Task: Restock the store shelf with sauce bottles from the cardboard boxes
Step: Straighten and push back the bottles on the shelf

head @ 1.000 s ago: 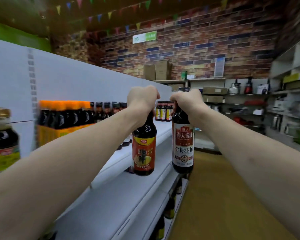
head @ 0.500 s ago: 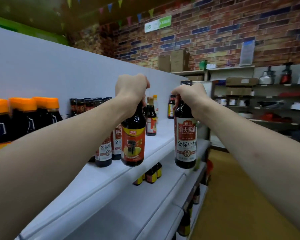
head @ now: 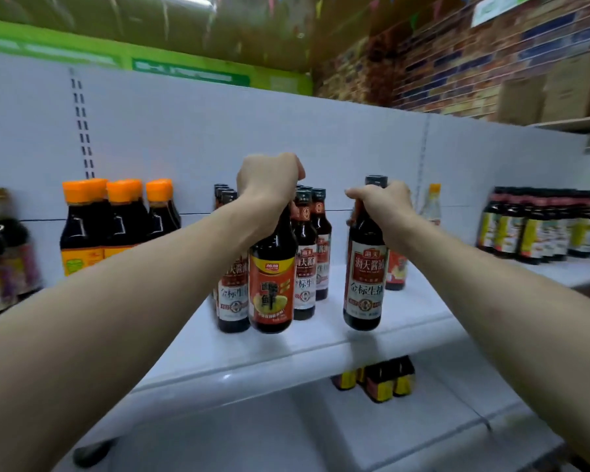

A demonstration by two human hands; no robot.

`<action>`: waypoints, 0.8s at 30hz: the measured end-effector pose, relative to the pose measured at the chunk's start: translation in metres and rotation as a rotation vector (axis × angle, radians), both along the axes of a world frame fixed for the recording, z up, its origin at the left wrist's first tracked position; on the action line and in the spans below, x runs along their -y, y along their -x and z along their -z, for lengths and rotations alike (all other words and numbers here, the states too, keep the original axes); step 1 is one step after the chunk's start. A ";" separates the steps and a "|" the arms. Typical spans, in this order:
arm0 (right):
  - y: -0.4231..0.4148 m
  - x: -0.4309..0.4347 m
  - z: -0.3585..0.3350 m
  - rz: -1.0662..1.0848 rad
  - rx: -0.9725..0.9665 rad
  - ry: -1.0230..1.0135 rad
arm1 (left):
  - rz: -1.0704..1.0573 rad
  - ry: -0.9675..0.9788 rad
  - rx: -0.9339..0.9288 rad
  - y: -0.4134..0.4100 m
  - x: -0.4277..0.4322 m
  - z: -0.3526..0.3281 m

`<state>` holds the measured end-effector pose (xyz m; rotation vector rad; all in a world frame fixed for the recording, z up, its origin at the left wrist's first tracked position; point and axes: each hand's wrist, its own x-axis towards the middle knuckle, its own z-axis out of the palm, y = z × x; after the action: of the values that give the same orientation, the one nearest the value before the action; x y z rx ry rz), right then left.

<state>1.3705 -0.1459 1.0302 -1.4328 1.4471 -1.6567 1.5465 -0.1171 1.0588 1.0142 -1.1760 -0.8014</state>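
My left hand [head: 269,180] grips the neck of a dark sauce bottle with an orange-red label [head: 271,284], held just above the white shelf [head: 321,349] in front of a cluster of white-labelled soy sauce bottles [head: 304,253]. My right hand [head: 384,206] grips the neck of a dark soy sauce bottle with a white and red label [head: 365,277], which hangs over the shelf's front part, to the right of that cluster. Both bottles are upright.
Orange-capped bottles [head: 116,219] stand at the left of the shelf, more dark bottles [head: 532,226] at the right, and a small red-labelled bottle [head: 396,270] behind my right-hand bottle. Bottles [head: 378,379] sit on the lower shelf. Cardboard boxes [head: 559,90] are on a far rack.
The view has turned left to face the shelf. Both hands have carried their bottles in over the shelf, close to the cluster of soy sauce bottles.
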 end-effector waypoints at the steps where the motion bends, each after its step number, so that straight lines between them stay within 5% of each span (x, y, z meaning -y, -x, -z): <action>1: 0.002 0.006 0.003 -0.022 -0.005 0.002 | -0.024 0.000 0.018 0.002 0.002 0.001; 24: 0.004 0.092 0.036 -0.229 -0.004 0.096 | -0.184 -0.035 0.011 0.020 0.047 0.032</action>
<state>1.3668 -0.2376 0.9939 -1.5897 1.1704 -1.5970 1.5269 -0.1637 1.0269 1.1388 -1.0637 -0.6738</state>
